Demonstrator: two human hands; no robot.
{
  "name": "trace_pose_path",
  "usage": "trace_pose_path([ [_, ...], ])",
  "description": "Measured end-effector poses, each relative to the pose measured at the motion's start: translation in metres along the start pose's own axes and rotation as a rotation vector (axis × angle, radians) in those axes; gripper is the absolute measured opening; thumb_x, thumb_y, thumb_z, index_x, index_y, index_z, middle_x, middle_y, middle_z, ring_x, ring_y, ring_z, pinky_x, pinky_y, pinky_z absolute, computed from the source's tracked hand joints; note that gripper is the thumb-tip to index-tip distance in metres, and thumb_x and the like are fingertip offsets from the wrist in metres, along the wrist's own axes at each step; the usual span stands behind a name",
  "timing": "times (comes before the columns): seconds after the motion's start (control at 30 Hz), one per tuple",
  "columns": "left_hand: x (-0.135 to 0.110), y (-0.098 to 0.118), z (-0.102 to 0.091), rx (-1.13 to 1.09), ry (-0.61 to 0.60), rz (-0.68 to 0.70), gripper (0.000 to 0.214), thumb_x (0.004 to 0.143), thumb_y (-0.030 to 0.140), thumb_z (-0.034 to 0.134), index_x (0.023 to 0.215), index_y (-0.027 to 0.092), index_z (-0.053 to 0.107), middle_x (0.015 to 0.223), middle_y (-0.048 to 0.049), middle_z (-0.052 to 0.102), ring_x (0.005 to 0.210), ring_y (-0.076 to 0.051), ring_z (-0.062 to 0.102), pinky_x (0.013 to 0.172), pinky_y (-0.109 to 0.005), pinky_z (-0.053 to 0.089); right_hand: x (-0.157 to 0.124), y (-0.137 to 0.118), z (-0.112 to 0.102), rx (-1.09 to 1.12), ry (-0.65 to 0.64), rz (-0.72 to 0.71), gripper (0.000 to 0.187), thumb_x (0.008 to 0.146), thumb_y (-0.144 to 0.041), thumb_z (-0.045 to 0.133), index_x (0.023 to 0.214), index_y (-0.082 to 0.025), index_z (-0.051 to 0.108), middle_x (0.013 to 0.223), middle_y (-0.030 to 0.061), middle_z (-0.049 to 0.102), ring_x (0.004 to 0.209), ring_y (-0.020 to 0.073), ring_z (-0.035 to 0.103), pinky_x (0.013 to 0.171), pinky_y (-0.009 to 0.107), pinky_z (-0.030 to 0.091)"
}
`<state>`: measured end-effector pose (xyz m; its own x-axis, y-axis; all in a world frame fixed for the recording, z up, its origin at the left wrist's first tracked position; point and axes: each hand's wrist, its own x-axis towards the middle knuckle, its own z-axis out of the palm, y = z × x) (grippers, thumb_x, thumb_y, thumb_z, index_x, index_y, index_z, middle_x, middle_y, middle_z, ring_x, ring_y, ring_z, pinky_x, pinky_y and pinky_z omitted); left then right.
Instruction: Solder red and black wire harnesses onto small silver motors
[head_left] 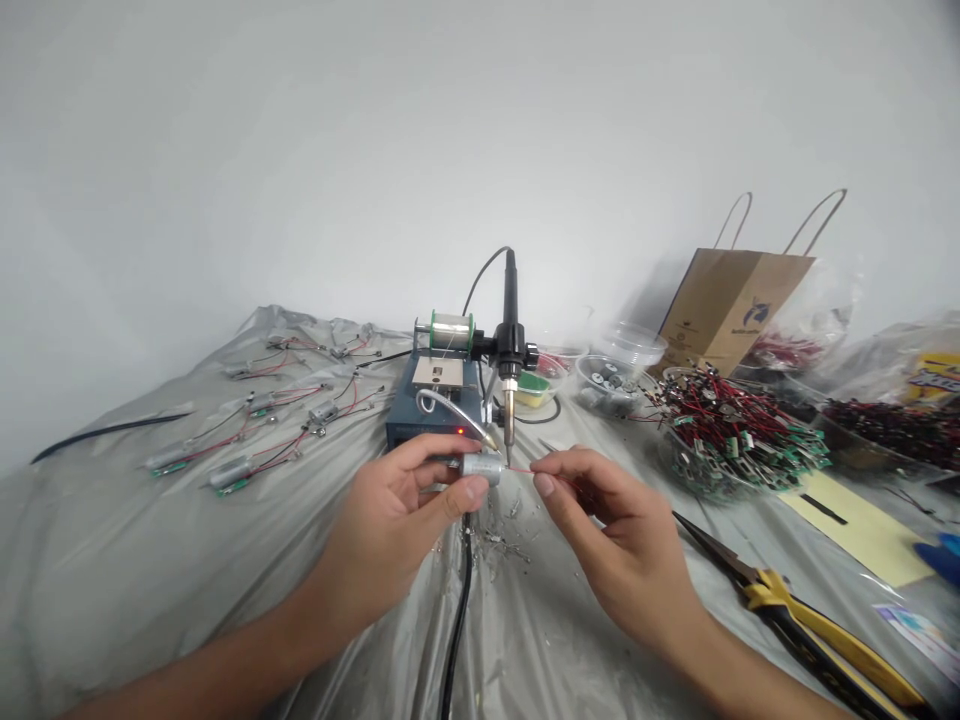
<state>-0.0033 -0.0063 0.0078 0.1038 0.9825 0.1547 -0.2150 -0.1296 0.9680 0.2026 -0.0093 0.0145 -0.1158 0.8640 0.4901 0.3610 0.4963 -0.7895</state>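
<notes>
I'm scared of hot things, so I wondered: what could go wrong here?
A burn, perhaps: the left hand and right hand are close to the soldering iron's tip, and the red light on the blue box is lit, so it may be hot.

The thin red wire pinched by the right hand might slip out of place against the silver cylinder in the left.

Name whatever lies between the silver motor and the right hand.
In the head view, a red wire spans the gap, with the soldering iron tip close to the motor.
</notes>
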Motion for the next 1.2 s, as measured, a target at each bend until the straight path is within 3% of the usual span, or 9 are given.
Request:
trace_pose_path([
  [0.87, -0.001, -0.005, -0.004, 0.021, -0.036, -0.074, 0.024, 0.088, 0.028, 0.08, 0.109, 0.02, 0.07, 0.073, 0.0038, 0.077, 0.075, -0.012, 0.071, 0.07, -0.02, 0.052, 0.0, 0.006, -0.002, -0.021, -0.083, 0.032, 0.014, 0.097, -0.03, 0.063, 0.093, -0.02, 0.072, 0.074, 0.0011, 0.067, 0.062, 0.0146, 0.055, 0.057, 0.026, 0.043],
  [1.2, 0.001, -0.011, -0.009, 0.015, -0.091, -0.107, 0.022, 0.089, 0.029, 0.079, 0.107, 0.02, 0.07, 0.078, 0.0029, 0.077, 0.078, -0.013, 0.069, 0.076, -0.024, 0.052, -0.002, 0.013, -0.005, -0.122, -0.132, -0.08, 0.014, 0.099, -0.025, 0.059, 0.09, -0.02, 0.068, 0.07, -0.0015, 0.062, 0.059, 0.0125, 0.052, 0.055, 0.024, 0.041],
])
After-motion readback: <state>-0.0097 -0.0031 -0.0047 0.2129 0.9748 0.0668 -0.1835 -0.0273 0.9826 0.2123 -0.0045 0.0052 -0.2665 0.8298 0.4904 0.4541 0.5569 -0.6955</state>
